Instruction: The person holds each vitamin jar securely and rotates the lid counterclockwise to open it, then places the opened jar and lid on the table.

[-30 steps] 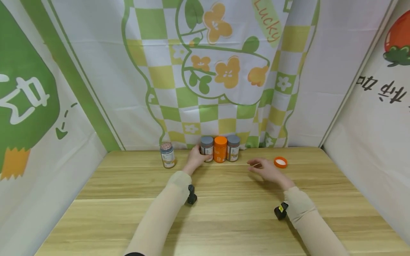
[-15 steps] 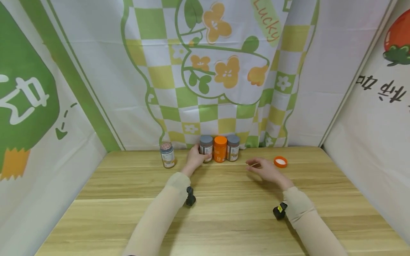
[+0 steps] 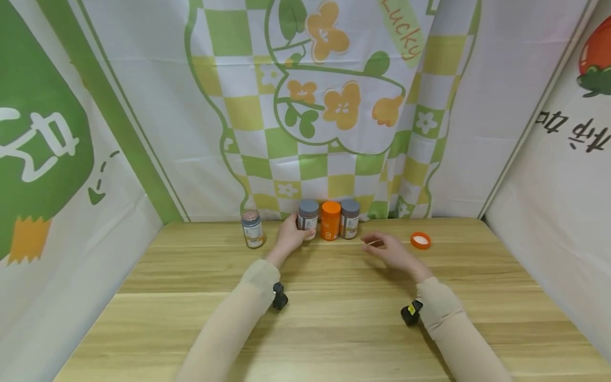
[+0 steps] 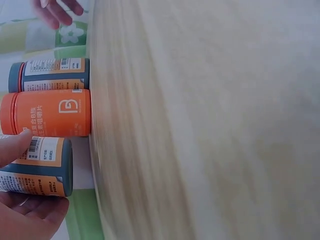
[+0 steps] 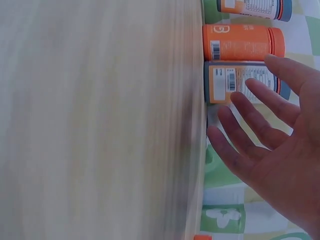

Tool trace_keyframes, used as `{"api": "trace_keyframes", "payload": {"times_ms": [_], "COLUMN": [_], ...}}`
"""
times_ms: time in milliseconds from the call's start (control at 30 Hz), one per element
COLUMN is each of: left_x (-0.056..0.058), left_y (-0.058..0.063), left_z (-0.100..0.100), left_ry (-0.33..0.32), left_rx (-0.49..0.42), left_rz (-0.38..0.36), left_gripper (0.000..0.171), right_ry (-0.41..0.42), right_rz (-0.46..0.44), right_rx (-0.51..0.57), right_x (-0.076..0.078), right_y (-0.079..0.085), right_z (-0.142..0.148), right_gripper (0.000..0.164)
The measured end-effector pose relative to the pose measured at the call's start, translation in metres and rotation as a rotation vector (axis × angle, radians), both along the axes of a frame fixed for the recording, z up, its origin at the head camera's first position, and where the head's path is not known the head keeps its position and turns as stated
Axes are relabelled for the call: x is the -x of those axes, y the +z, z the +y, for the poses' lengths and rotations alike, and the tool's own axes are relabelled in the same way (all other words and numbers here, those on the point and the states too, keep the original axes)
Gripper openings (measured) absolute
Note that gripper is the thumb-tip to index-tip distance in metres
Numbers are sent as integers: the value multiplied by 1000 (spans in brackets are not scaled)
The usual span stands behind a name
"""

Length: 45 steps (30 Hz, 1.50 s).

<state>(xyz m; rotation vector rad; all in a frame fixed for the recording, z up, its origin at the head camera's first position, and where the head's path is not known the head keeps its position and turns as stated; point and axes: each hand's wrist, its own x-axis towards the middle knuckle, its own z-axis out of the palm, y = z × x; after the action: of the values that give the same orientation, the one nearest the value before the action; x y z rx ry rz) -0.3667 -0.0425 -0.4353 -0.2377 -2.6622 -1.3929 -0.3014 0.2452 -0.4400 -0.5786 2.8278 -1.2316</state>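
My left hand (image 3: 291, 236) grips a grey-lidded supplement jar (image 4: 45, 172) with thumb and fingers on its two sides. In the left wrist view its base sits a little above the tabletop. Right beside it stands an orange jar (image 3: 330, 222), then a second grey-lidded jar (image 3: 350, 220) close against that one. My right hand (image 3: 391, 250) hovers to the right of the row, fingers spread and loosely bent, holding nothing. In the right wrist view its fingertips overlap the second grey-lidded jar (image 5: 240, 82).
A further grey jar (image 3: 253, 231) with a speckled reddish top stands to the left. An orange lid (image 3: 420, 240), white inside, lies on the wooden table (image 3: 334, 329) to the right. Behind the jars hangs a checked green and yellow curtain (image 3: 339, 170).
The gripped jar has shifted slightly left, opening a thin gap beside the orange jar. My right hand has drifted a little left toward the row. The head view has shifted slightly.
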Motion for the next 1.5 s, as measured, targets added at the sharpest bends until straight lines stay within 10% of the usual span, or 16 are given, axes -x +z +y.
{"api": "trace_keyframes", "payload": {"times_ms": [800,1500], "left_x": [-32,-57], "left_y": [8,19], "left_z": [-2,6], "left_ry": [-128,-205], "left_rx": [64,29], "left_rz": [121,77], "left_gripper": [59,59], "right_ry": [12,-25], "right_rz": [52,144], "right_rx": [33,88], "right_x": [-1,-5], "right_y": [15,33], "right_z": [-29,-44], "right_gripper": [43,38]}}
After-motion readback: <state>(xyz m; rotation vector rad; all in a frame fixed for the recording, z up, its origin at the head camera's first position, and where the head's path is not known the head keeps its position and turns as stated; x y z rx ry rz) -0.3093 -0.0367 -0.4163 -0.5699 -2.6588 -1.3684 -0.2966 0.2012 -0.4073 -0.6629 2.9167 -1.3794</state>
